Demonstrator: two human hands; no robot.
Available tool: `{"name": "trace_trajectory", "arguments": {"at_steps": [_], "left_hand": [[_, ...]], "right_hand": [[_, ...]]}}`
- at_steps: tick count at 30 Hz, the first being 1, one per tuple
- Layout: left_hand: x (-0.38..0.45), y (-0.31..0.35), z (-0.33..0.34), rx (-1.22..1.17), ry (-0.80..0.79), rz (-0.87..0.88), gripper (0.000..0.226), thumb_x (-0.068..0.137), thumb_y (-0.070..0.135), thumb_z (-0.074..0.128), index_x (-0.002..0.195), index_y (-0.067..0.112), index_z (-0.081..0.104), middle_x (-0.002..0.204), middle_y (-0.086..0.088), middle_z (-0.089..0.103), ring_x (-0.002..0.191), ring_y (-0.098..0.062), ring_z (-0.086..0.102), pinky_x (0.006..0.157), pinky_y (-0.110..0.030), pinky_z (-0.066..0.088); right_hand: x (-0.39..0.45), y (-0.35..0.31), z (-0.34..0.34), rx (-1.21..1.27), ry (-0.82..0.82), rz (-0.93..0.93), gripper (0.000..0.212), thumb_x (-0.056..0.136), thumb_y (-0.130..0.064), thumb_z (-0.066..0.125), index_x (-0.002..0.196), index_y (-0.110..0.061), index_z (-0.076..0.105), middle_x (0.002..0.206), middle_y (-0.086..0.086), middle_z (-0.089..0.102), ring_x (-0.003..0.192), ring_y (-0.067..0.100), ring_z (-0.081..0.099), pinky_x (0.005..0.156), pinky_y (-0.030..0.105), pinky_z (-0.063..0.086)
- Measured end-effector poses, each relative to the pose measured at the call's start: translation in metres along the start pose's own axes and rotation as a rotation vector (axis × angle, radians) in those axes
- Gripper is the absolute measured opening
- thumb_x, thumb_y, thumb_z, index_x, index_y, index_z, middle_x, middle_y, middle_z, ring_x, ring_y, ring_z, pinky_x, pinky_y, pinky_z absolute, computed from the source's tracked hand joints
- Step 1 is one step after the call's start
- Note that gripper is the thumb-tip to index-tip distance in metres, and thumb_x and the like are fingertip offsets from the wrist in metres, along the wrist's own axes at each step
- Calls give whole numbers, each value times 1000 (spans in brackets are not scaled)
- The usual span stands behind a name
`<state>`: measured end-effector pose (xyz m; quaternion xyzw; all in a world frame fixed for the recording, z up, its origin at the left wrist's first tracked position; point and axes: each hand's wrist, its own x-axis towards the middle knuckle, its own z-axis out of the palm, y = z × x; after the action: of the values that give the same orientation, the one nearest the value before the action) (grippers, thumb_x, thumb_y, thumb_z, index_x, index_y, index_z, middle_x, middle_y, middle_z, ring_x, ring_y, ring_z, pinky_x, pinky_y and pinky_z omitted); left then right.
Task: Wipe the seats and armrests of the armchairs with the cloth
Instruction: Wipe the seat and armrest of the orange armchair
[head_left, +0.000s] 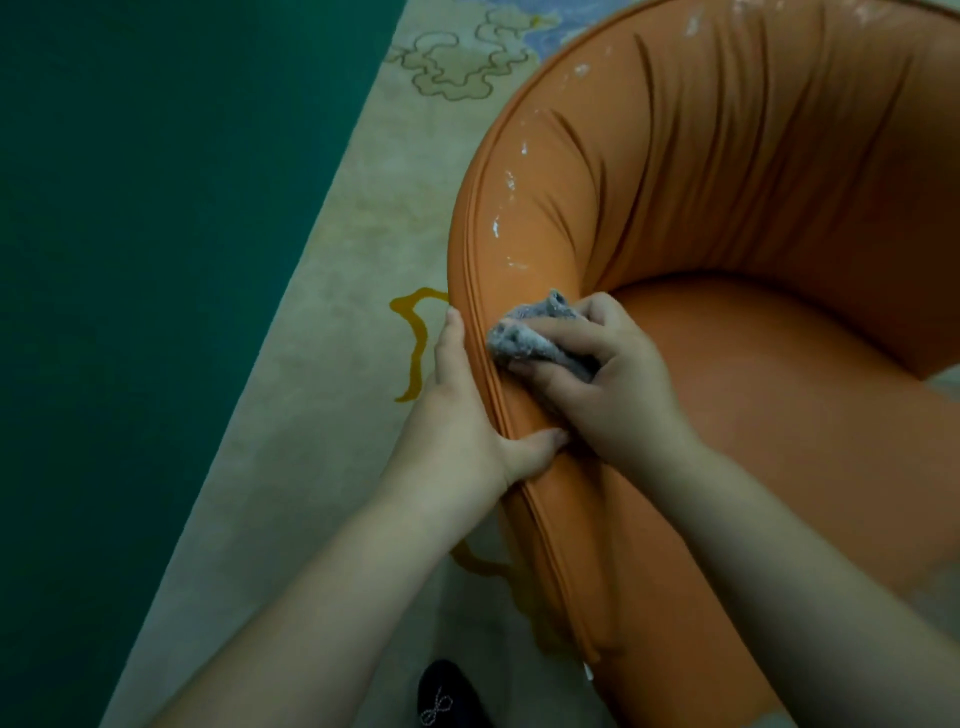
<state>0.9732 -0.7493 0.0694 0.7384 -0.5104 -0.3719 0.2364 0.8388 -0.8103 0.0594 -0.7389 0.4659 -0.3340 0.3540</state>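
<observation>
Where the grey cloth (540, 332) sits bunched on the rounded top of the orange armchair's (753, 171) left armrest (498, 249), we see it held in the right hand (608, 384), whose fingers (550, 327) curl over the cloth and pinch it against the armrest; one crumpled end sticks out beyond the fingertips toward the backrest, and the rest is hidden under the palm. We note the left hand (457, 415) just beside it, clasping the outer edge of the same armrest: its thumb (535, 441) lies across the top surface, touching the right hand's lower edge, while its fingers reach along the piped outer seam and down the outer side, partly out of sight. We find shiny wet streaks and white flecks on the armrest's curve further up. The seat (779, 395) lies to the right of both hands. Below the chair we see a beige patterned rug (322, 364), a dark green floor area (156, 260) to the left, and a black shoe (447, 696) at the bottom edge.
</observation>
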Motion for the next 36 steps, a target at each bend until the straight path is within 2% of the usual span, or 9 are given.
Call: {"name": "trace_trajectory", "arguments": {"at_steps": [4,9,14,21,24,28,32,35,36], "left_hand": [[1,0,1,-5,-1,-8,135,60,45,86,152,32,-11,154,-4,32,132,-24,44,104,-32,42],[0,-3,1,27,1,5,129,63,56,79,150,37,-14,150,-2,39,125,-21,51,93,-26,45],[8,-7,-8,-72,-42,17,124,65,48,79,150,42,-11,152,6,36,128,-14,47,102,-34,47],[41,-5,-24,-106,-98,35,120,65,41,81,152,40,-1,150,8,36,130,-10,44,105,-36,44],[60,1,-34,-80,-85,44,120,64,39,81,153,37,1,150,9,37,131,-6,41,107,-30,40],[88,10,-49,-54,-129,76,122,60,41,80,152,41,-1,154,14,29,133,-9,41,108,-35,41],[104,12,-58,-86,-213,78,126,59,43,83,151,46,-2,150,25,28,125,-2,47,101,-27,45],[111,12,-65,-94,-278,78,127,57,44,84,149,50,-3,135,39,32,111,17,48,85,-9,47],[113,13,-67,-99,-296,74,128,58,42,85,149,50,-3,133,39,34,108,20,47,83,-9,48]], "right_hand": [[9,-4,-1,-51,-37,-26,29,77,-16,76,105,-26,72,85,-11,41,80,-9,46,72,3,33],[31,-3,6,-87,73,17,28,78,-23,77,106,-24,73,90,-2,49,81,1,49,72,2,34],[0,5,3,-12,116,-54,33,75,-19,77,105,-28,69,91,3,53,84,1,52,75,9,40],[71,6,11,-74,175,-46,29,76,-20,78,104,-16,74,93,6,53,87,10,54,78,22,46],[58,13,10,-9,194,-34,31,76,-19,76,106,-17,72,94,4,53,87,6,53,78,16,43],[72,14,9,-40,184,-41,33,74,-17,74,107,-16,72,93,7,51,87,11,53,77,17,44],[118,13,9,-73,192,-36,32,76,-16,77,108,-16,73,93,6,48,89,16,54,79,24,46],[101,18,7,-73,177,-61,34,76,-18,73,109,-20,71,94,5,48,87,12,51,74,21,44],[90,19,6,-73,175,-72,35,75,-19,71,110,-23,71,94,4,48,86,12,51,74,19,43]]}}
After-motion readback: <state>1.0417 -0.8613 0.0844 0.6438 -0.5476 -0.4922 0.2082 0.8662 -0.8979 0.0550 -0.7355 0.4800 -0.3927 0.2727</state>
